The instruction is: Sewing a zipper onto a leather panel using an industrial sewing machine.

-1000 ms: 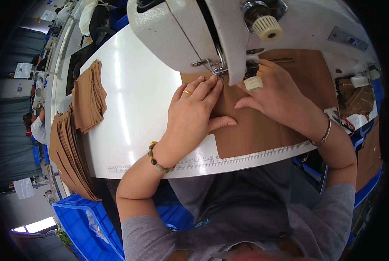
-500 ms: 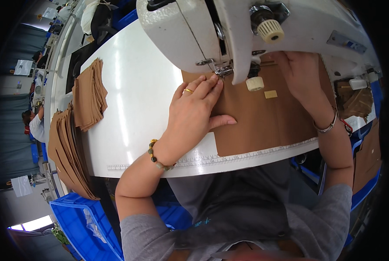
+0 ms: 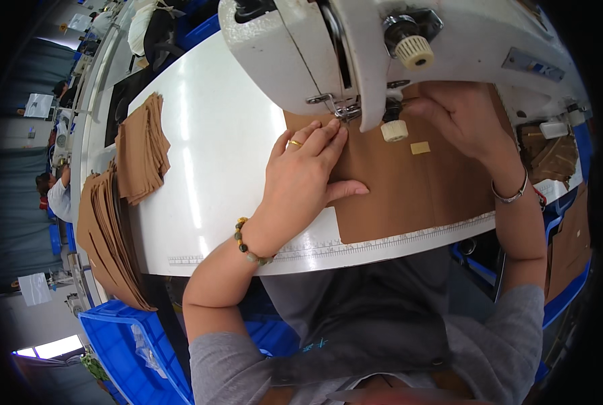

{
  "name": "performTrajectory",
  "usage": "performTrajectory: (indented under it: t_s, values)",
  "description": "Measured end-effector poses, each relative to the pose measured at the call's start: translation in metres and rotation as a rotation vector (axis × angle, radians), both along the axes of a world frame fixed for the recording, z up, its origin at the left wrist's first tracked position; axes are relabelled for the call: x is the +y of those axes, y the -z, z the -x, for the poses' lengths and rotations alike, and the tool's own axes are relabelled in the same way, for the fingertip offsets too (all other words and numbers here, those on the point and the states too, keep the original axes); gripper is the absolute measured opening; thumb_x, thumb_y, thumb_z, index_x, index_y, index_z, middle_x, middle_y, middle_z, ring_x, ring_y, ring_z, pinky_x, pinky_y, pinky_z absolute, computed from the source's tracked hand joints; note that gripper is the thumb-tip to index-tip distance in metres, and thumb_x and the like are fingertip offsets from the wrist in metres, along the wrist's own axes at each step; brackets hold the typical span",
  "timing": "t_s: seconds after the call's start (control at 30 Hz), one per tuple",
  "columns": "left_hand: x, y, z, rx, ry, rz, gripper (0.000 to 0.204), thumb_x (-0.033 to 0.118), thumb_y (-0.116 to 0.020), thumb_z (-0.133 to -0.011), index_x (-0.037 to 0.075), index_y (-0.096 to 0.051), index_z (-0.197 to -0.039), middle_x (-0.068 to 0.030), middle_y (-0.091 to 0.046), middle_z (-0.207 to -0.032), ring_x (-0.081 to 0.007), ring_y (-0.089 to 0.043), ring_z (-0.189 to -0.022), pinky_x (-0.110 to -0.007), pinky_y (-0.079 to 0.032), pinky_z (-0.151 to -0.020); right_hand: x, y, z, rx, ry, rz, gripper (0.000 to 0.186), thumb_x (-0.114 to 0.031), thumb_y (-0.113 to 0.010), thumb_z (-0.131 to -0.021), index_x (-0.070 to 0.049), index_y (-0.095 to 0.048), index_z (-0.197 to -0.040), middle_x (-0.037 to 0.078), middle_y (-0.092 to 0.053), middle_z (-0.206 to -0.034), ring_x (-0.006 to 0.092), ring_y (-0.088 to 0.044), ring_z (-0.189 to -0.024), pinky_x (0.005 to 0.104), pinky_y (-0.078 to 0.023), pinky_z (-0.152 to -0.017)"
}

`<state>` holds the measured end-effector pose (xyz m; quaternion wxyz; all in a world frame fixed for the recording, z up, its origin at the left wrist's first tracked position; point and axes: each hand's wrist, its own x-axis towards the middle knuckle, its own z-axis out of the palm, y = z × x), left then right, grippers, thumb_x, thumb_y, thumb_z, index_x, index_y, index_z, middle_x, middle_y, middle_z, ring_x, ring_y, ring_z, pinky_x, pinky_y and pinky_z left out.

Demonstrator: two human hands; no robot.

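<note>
A brown fabric panel with a small yellow tag lies beneath a white sewing machine head. My left hand lies flat on the panel's left part, thumb spread, fingertips just before the presser foot. It wears a ring and a bead bracelet. Beyond the cream tension knob, my right hand is on the far part of the panel. Its thumb and fingers are drawn together at the fabric, and the machine partly hides the fingertips.
Two stacks of brown fabric pieces sit at the left of the white table. A ruler strip follows its near edge. Below left stands a blue crate. More brown pieces lie at the right. Other people are far left.
My right hand has drawn its thumb and fingers together and turned, so the thumb now points left toward the knob. My left hand and the panel look nearly still; the view has shifted slightly.
</note>
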<state>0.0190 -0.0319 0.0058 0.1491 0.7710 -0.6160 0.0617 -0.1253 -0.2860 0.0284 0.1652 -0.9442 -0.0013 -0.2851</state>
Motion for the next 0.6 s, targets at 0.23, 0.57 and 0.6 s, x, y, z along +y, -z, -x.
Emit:
performTrajectory:
  t_s: [0.23,0.57,0.6]
  values:
    - [0.0,0.005,-0.004,0.066,0.007,-0.021,0.089,0.065,-0.076,-0.078,0.002,-0.066,-0.14,-0.0091,-0.064,-0.147,-0.0312,-0.057,-0.138,-0.05,-0.042,-0.115,0.012,-0.012,0.01,-0.014,-0.214,0.182,0.037,-0.04,-0.076,-0.093,-0.009,-0.067,-0.075,0.008,-0.058,-0.066,0.0275,-0.057,-0.059,0.0398,-0.044,-0.056]
    - [0.005,0.005,-0.006,0.086,0.029,0.007,0.066,0.018,-0.078,-0.081,0.009,-0.064,-0.145,-0.0092,-0.061,-0.15,-0.0278,-0.055,-0.141,-0.045,-0.045,-0.116,0.159,-0.008,0.016,-0.125,-0.168,-0.385,0.105,-0.034,-0.086,-0.088,0.006,-0.024,-0.162,0.008,-0.07,-0.097,0.0186,-0.063,-0.062,0.0294,-0.053,-0.062]
    - [0.007,0.01,-0.008,0.104,0.041,0.06,0.065,0.024,-0.081,-0.082,0.013,-0.065,-0.144,-0.009,-0.062,-0.149,-0.0292,-0.056,-0.14,-0.047,-0.044,-0.115,0.167,-0.01,0.009,-0.104,-0.109,-0.489,0.118,-0.035,-0.087,-0.088,0.009,-0.009,-0.166,0.009,-0.071,-0.103,0.0169,-0.064,-0.063,0.0287,-0.055,-0.063]
